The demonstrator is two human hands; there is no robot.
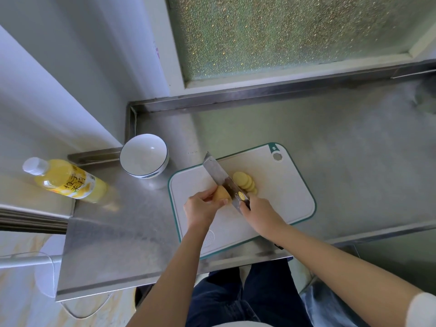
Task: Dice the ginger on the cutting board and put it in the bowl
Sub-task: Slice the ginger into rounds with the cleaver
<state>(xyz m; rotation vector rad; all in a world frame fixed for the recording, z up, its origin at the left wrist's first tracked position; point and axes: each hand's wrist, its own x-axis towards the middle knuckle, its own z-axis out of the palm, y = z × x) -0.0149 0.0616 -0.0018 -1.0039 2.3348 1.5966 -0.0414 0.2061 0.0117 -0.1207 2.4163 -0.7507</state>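
A white cutting board (280, 194) with a green rim lies on the steel counter. My left hand (200, 208) grips the uncut ginger piece (221, 193) on the board. My right hand (260, 213) holds the handle of a cleaver (218, 172), whose blade stands against the ginger's cut face. Several round yellow ginger slices (245, 182) lie fanned out on the board just right of the blade. A white bowl (144, 156) with a blue rim stands to the left of the board, with nothing inside.
A bottle of yellow drink (66, 179) stands on a ledge at the far left. The steel counter (342, 149) has a raised back edge below a frosted window. The counter's front edge runs just below the board, above my legs.
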